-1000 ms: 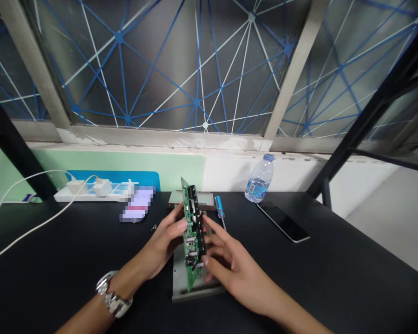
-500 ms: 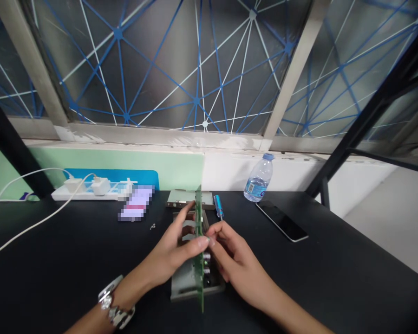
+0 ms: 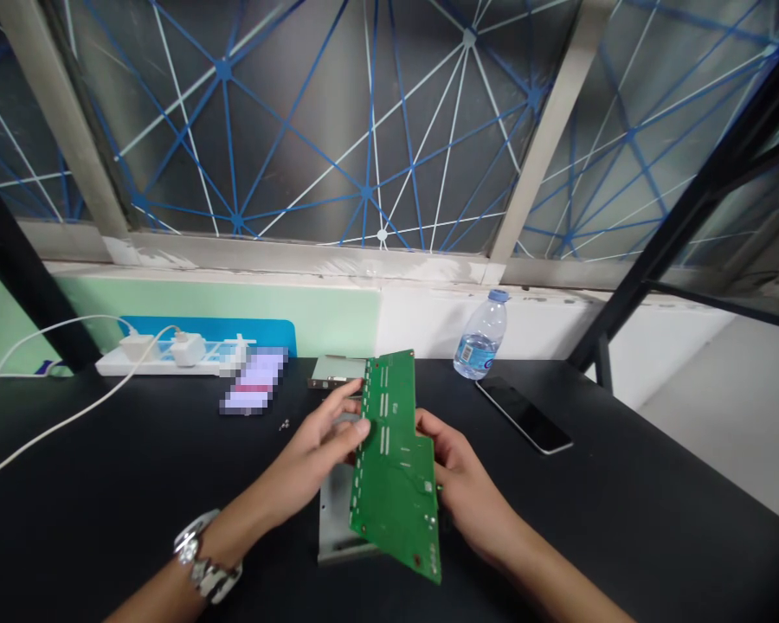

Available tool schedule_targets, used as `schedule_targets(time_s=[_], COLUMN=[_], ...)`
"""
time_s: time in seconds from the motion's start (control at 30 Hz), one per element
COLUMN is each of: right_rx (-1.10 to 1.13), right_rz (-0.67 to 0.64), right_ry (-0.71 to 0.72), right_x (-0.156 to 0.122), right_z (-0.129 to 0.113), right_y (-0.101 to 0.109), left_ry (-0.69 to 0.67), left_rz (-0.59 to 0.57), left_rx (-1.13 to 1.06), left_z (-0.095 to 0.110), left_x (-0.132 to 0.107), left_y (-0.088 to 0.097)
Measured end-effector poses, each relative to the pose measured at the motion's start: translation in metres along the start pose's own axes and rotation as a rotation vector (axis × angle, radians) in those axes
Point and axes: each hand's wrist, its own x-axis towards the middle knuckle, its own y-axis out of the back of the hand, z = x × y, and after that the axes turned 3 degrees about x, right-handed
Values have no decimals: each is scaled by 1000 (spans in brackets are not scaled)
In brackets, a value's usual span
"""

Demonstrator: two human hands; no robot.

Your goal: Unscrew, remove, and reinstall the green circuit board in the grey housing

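A green circuit board point(image 3: 395, 467) is held up between my hands, its flat soldered face turned toward me. My left hand point(image 3: 321, 441), with a metal watch on its wrist, grips the board's left edge with thumb and fingers. At the right edge, my right hand point(image 3: 464, 476) holds the board, its fingertips partly hidden behind it. Beneath the board lies a grey metal case part point(image 3: 337, 523), mostly covered. A second metal piece point(image 3: 338, 370) sits farther back, partly behind the board's top.
Several small screws point(image 3: 284, 425) lie left of my left hand. A power strip point(image 3: 169, 355) with white cables and a phone with a blurred screen point(image 3: 254, 381) are back left. At the right are a water bottle point(image 3: 480, 337) and a dark-screened phone point(image 3: 525, 415).
The circuit board has turned from edge-on to showing its flat green face. My right hand has shifted slightly right with it. The blue-handled screwdriver is now hidden behind the board.
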Motion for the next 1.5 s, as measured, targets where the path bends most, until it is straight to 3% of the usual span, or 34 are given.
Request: schedule_targets(time_s=[0.1, 0.23, 0.4, 0.53, 0.67, 0.77, 0.83, 1.0, 1.2, 1.5], right_rx=[83, 214, 172, 89, -133, -390, -517, -458, -381, -406], right_rz=[-4, 84, 0, -13, 23, 159, 242, 165, 81, 93], right_ry=[-61, -155, -106, -74, 83, 315, 390, 245, 255, 258], right_x=[-1, -1, 0, 2, 5, 5, 5, 0, -7, -1], right_z=[-3, -9, -11, -7, -5, -7, -8, -8, -12, -1], right_y=[0, 1, 8, 12, 15, 17, 19, 22, 16, 12], left_ry=[28, 30, 61, 81, 71, 61, 56, 18, -24, 7], left_rz=[-6, -4, -29, -19, -17, -38, -58, -114, -19, -46], left_rx=[16, -37, -79, 47, 156, 155, 130, -1, 104, 129], left_z=[2, 5, 4, 0, 4, 10, 15, 26, 26, 11], left_x=[5, 8, 9, 8, 8, 6, 5, 2, 3, 8], left_y=[10, 16, 18, 17, 15, 15, 18, 26, 25, 24])
